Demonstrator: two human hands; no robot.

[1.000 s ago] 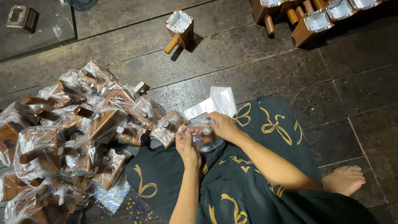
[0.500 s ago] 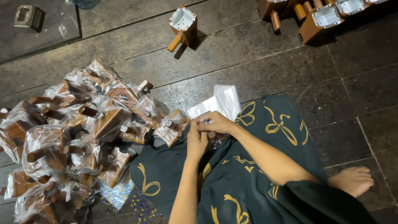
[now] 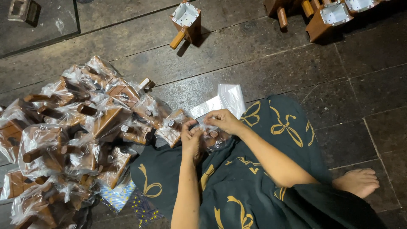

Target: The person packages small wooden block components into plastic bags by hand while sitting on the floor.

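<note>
Right between both sets of fingers, over the lap, sits the small clear plastic bag [image 3: 208,135]: left hand [image 3: 190,140] and right hand [image 3: 224,121] pinch its top edge, hands nearly touching; bagged wooden pieces [image 3: 76,135] piled off to the left

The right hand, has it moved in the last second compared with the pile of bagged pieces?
Yes. The right hand has drawn in toward the left hand, slightly nearer the pile of bagged wooden pieces.

bagged wooden pieces [image 3: 80,135] crowding left, bare floor [image 3: 271,63] ahead
</note>
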